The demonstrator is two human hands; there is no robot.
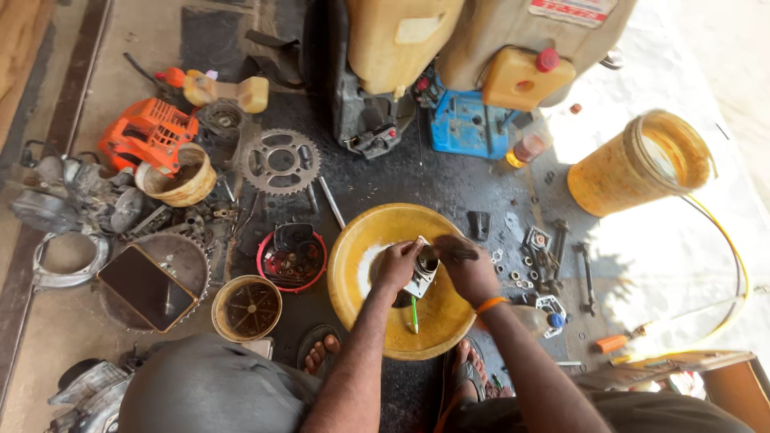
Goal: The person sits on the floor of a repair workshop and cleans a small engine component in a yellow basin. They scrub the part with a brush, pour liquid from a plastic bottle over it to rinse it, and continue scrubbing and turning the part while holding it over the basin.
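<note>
My left hand (395,265) grips a small grey metal engine part (422,274) over a wide yellow basin (353,248). My right hand (468,267) presses on the same part from the right, with a dark thin object between its fingers. A green-handled tool (414,314) sticks down from the part into the basin. An orange band sits on my right wrist.
A toothed sprocket (280,162), a red bowl of small parts (292,256), a round tin (246,308) and an orange engine cover (148,133) lie to the left. Nuts, washers and wrenches (541,261) lie to the right, beside a yellow bucket (642,164). Tan tanks stand behind.
</note>
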